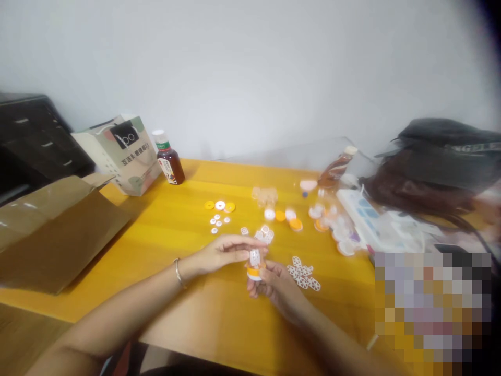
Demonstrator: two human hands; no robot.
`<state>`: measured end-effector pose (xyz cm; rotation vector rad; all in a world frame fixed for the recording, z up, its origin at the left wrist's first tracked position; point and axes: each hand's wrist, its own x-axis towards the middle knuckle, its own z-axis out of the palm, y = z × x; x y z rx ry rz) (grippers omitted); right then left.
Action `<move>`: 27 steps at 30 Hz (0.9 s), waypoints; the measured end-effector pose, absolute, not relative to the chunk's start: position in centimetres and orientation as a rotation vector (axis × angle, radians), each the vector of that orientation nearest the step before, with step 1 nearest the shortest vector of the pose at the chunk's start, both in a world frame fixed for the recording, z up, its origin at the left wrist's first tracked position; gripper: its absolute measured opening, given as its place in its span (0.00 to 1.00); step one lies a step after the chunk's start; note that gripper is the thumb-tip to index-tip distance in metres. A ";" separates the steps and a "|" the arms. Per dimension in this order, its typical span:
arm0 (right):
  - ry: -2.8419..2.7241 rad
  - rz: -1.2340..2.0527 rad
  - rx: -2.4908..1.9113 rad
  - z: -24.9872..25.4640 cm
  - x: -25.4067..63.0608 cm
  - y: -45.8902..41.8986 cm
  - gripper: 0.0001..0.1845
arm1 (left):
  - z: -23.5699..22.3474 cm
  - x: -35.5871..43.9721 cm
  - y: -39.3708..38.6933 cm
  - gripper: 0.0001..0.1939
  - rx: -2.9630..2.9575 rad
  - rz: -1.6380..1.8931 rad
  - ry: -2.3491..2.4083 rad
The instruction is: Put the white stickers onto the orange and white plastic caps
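Note:
My right hand (pixel 276 284) grips a small round orange-and-white part (pixel 255 273) with a clear section on top, its thumb along the near side. A white lattice piece (pixel 255 256) stands upright over that part. My left hand (pixel 230 253) reaches in from the left, thumb and fingers closed about the lattice piece; blur hides the exact contact. Right of my hands lies a pile of oval white cut-out pieces (pixel 303 274). Just beyond them are rounded white patterned pieces (pixel 264 235) and a single small patterned one (pixel 245 231).
Farther back lie yellow and white rings (pixel 220 205), small white discs (pixel 217 221), orange and white caps (pixel 295 224) and clear parts (pixel 265 196). Left stand a cardboard box (pixel 90 237), paper bag (pixel 135 156) and dark bottle (pixel 172 166). A power strip (pixel 360 214) and dark bag (pixel 430 167) sit right.

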<state>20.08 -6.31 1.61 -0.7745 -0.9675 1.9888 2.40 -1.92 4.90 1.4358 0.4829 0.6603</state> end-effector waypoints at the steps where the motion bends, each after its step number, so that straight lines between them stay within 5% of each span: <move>1: -0.984 1.968 -0.796 1.6 20.1 -6.3 0.15 | 4.7 2.5 -1.9 0.17 1.446 0.688 0.496; 21: -1.267 1.581 -1.032 2.0 19.8 -6.0 0.13 | 4.1 3.7 -2.7 0.12 1.597 0.928 0.857; 27: -1.204 1.802 -0.919 1.6 20.0 -6.1 0.13 | 4.6 2.9 -2.3 0.13 1.502 0.745 0.603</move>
